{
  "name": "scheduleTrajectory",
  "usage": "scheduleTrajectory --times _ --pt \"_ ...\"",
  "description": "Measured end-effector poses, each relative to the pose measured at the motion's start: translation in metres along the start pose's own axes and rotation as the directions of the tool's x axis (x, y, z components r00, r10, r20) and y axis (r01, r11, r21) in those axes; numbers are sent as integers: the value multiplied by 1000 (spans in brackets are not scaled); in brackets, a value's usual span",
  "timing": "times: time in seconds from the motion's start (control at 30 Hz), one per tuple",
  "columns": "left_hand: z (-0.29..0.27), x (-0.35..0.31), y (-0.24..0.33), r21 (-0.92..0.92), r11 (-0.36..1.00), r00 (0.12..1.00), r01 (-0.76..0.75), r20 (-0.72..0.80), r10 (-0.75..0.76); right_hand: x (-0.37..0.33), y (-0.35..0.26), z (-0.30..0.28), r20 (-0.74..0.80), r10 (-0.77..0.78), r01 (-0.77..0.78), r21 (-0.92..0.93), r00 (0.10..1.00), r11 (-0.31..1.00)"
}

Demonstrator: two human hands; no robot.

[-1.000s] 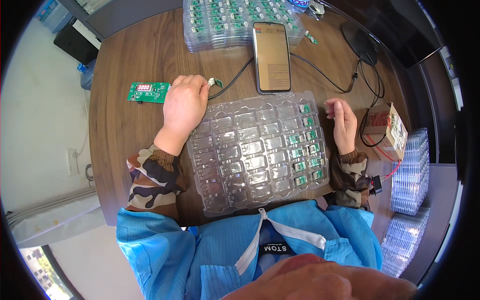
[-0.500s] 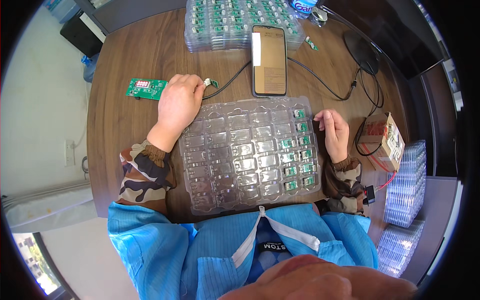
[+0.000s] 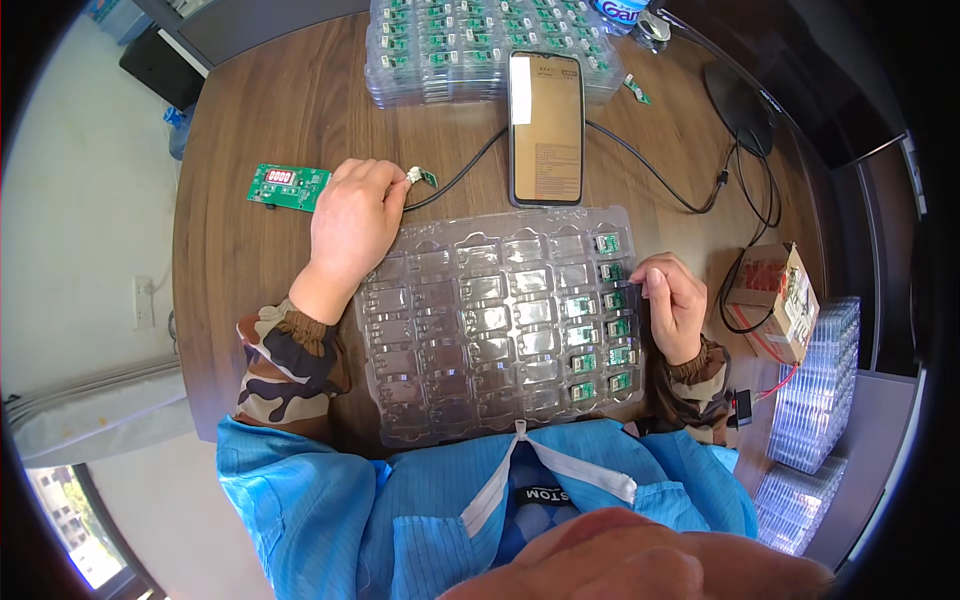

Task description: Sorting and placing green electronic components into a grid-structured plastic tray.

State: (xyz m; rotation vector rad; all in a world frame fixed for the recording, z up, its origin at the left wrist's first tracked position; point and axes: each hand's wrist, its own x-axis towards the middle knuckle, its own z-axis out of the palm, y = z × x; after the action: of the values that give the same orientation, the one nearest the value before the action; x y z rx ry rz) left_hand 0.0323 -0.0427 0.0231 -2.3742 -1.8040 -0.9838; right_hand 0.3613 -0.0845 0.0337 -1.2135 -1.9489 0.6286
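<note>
Right hand (image 3: 672,305) beside tray (image 3: 470,340) holding modules (image 3: 600,330).

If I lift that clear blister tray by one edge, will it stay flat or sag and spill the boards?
The clear blister tray looks thin, moulded plastic, so it would probably flex. Small green boards fill only its right columns, so that side likely dips. They sit loose in open pockets and may slide out.

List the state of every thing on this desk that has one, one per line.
Clear plastic blister tray: mostly empty, small green boards only in right columns.
Black smartphone: screen lit, lying flat.
Green display circuit board: lying flat, unplugged.
Left hand: pinching cable connector.
Right hand: curled at tray edge.
</note>
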Motion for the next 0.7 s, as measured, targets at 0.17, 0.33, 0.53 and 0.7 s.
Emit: scheduleTrajectory --times 0.17,0.33,0.53,0.7 --pt "-1 -2 1 -1 1000 1000 21 13 -21 -1 -5 -1 26 -18 18 4 1000 1000" --pt "-1 0 2 -8 1000 1000 19 18 -18 -2 -7 -2 39 -74 73 15 997 997" --pt "-2 1 3 2 999 999 37 27 -37 -2 -6 -2 59 -105 104 17 993 994" --pt "0 1 3 0 999 999 35 18 -35 -1 -7 -1 69 -102 101 13 992 995"
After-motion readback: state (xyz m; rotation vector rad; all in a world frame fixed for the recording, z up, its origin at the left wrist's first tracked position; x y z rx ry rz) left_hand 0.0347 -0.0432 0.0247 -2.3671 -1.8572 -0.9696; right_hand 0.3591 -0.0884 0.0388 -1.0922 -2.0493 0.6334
